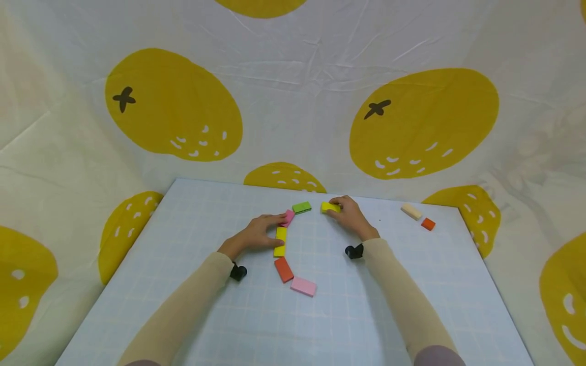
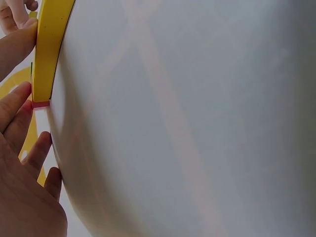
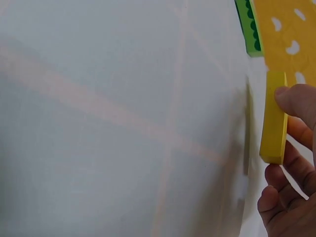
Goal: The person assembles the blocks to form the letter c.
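Observation:
My right hand pinches a yellow block between thumb and fingers. In the right wrist view the block stands a little above the table, its shadow beside it. My left hand is spread along a curved row of blocks. Its thumb touches a flat yellow block, and its fingertips rest at a pink block, which they partly cover. A green block lies at the row's far end, left of the held block. At the near end lie a red block and a light pink block.
A cream block and a small orange-red block lie apart at the far right. The table has a pale blue checked cover. A white cloth with large yellow fruit prints hangs behind its far edge.

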A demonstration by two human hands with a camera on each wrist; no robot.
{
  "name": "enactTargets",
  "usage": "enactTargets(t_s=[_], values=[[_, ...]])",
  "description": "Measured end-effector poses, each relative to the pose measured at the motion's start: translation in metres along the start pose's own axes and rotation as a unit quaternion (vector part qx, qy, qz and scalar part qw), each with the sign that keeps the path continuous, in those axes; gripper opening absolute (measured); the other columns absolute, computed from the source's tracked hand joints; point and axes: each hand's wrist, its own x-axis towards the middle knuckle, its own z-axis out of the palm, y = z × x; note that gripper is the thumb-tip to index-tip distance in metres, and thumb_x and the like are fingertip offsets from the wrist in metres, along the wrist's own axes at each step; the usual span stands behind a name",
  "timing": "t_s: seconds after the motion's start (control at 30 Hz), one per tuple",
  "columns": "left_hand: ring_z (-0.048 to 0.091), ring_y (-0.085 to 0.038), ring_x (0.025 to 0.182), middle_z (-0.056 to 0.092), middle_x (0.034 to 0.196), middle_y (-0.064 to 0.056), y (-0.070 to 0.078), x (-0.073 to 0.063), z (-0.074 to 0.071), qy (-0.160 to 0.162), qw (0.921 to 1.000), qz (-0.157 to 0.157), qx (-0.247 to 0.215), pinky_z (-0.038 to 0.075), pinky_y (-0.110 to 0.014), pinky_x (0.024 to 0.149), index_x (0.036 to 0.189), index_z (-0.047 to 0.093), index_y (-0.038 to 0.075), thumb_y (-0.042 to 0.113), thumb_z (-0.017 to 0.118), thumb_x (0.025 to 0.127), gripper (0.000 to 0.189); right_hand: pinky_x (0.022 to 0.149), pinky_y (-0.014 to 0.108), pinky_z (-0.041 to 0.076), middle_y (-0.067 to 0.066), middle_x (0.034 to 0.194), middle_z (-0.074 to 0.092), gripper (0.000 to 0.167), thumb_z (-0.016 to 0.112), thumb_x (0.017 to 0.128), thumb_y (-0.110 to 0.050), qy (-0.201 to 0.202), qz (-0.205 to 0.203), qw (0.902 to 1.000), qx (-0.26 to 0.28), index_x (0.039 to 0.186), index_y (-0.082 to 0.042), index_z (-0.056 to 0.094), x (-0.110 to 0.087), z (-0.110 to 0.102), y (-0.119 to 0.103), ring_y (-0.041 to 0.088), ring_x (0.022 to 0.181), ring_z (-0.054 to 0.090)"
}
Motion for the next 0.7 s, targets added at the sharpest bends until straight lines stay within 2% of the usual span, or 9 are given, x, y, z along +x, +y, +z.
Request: enactTargets(t_s=[0.7], values=[[0.036,-0.032,0.151,0.042,0.164,0.003,0.003,-0.002,-0.003,-0.005,0.9999,0.003,-0.009,0.031,-0.06,0.121,0.159,0.042,0.026,0.043,0.078,0.089,0.08,0.111,0.049,0.045,0.019,0.13,0.058,0.042,0.07,0.098,-0.026,-0.015,-0.012,0.9998,-0.005,0.133,-0.002,0.065,0.013,0.011,-0.016,0.033,0.118,0.055]])
